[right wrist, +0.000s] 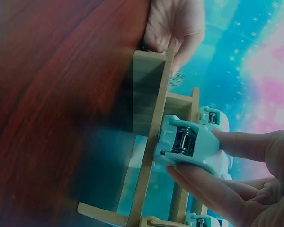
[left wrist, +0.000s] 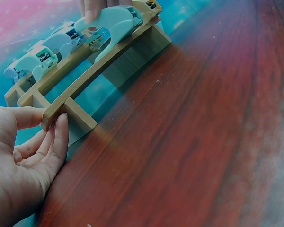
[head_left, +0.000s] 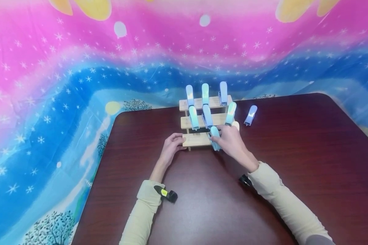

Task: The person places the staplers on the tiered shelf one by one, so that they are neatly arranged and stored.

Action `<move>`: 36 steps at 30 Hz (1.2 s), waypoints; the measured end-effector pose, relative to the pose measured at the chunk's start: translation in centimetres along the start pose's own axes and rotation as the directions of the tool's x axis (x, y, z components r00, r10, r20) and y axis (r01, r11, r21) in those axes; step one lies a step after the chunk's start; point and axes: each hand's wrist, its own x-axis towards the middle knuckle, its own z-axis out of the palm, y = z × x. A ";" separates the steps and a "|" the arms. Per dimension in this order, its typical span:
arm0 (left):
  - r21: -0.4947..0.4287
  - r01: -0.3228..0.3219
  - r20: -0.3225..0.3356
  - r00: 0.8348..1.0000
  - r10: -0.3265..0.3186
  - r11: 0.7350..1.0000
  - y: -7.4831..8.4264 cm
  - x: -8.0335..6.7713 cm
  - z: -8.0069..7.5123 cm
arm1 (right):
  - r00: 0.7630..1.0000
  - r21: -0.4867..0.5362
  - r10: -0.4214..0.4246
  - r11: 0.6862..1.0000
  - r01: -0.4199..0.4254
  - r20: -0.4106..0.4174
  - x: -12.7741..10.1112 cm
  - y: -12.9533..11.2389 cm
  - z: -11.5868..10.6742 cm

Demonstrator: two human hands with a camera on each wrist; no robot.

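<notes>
A three-step wooden rack [head_left: 194,140] stands on the table. My left hand [head_left: 170,147] pinches the left end of its lowest board, thumb above and fingers beneath, as the left wrist view shows. My right hand [head_left: 233,141] grips a teal spring clip [right wrist: 194,144] between thumb and fingers. That clip's jaws are at the lowest board; whether they bite on it I cannot tell. A cream clip [head_left: 235,126], partly hidden by my right hand, sits at that board's right end. Teal clip [head_left: 193,117], blue clip [head_left: 207,116] and another teal clip [head_left: 231,113] are on the middle board.
On the top board stand a pale blue clip [head_left: 189,94], a mint clip [head_left: 205,93] and a lavender clip [head_left: 223,92]. One lavender-blue clip [head_left: 250,115] lies on the dark wooden table [head_left: 208,204], right of the rack. A patterned cloth [head_left: 159,75] hangs behind.
</notes>
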 end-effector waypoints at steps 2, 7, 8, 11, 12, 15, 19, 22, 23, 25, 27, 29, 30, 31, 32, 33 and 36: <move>-0.002 -0.001 -0.003 1.000 0.001 1.000 0.0 0.0 0.0 | 1.000 -0.001 0.001 1.000 -0.001 -0.005 0.1 -0.1 0.1; -0.010 -0.004 -0.010 1.000 0.004 1.000 -0.1 0.0 0.0 | 1.000 0.002 0.015 1.000 -0.015 0.012 0.2 -0.2 -0.2; -0.011 -0.004 -0.008 1.000 0.004 1.000 -0.1 0.0 0.0 | 1.000 -0.001 0.022 1.000 -0.022 0.013 0.1 -0.2 -0.3; -0.006 -0.010 -0.004 1.000 0.010 1.000 -0.1 0.1 0.1 | 0.999 -0.007 0.041 0.999 -0.041 0.005 0.0 -0.1 -0.6; -0.004 -0.011 -0.004 1.000 0.011 1.000 0.0 0.1 0.1 | 0.999 -0.010 0.044 0.999 -0.044 0.000 0.0 0.0 -0.7; -0.003 -0.014 -0.001 1.000 0.014 1.000 0.0 0.2 0.1 | 0.999 -0.021 0.044 0.999 -0.044 -0.022 0.0 0.1 -0.7; -0.002 -0.004 0.005 1.000 0.004 1.000 0.0 0.3 0.0 | 0.998 -0.021 0.053 0.998 -0.054 -0.041 0.1 0.3 -0.6; 0.003 -0.001 -0.003 1.000 0.001 1.000 0.1 0.2 0.0 | 0.997 -0.015 0.059 0.998 -0.060 -0.050 0.2 0.4 -0.4; 0.003 -0.001 -0.008 1.000 0.001 1.000 0.1 0.2 0.0 | 0.997 -0.014 0.055 0.998 -0.056 -0.056 0.3 0.4 -0.3; 0.006 0.000 -0.012 1.000 0.000 1.000 0.2 0.1 0.0 | 0.997 -0.014 0.040 0.999 -0.042 -0.067 0.4 0.5 -0.2; 0.008 -0.001 -0.016 1.000 0.001 1.000 0.2 0.0 0.0 | 0.997 -0.015 0.025 1.000 -0.027 -0.078 0.5 0.5 -0.1; 0.006 -0.001 -0.016 1.000 0.001 1.000 0.2 0.0 0.0 | 0.996 -0.010 0.016 1.000 -0.017 -0.085 0.5 0.5 0.0; 0.005 -0.001 -0.015 1.000 0.001 1.000 0.2 0.0 0.0 | 0.996 -0.011 0.012 1.000 -0.013 -0.087 0.5 0.6 0.0; 0.002 -0.002 -0.016 1.000 0.002 1.000 0.1 0.1 0.0 | 0.996 -0.015 0.005 1.000 -0.007 -0.092 0.4 0.5 -0.1; 0.000 -0.001 -0.015 1.000 0.001 1.000 0.1 0.1 0.0 | 0.995 -0.020 -0.004 1.000 0.002 -0.099 0.4 0.5 -0.3; -0.002 0.002 -0.014 1.000 -0.002 1.000 0.0 0.0 0.0 | 0.994 -0.024 -0.020 1.000 0.017 -0.109 0.3 0.5 -0.5; -0.008 0.003 -0.009 1.000 -0.003 1.000 0.0 0.0 0.1 | 0.983 -0.023 -0.069 0.998 0.066 -0.170 0.2 0.4 -1.9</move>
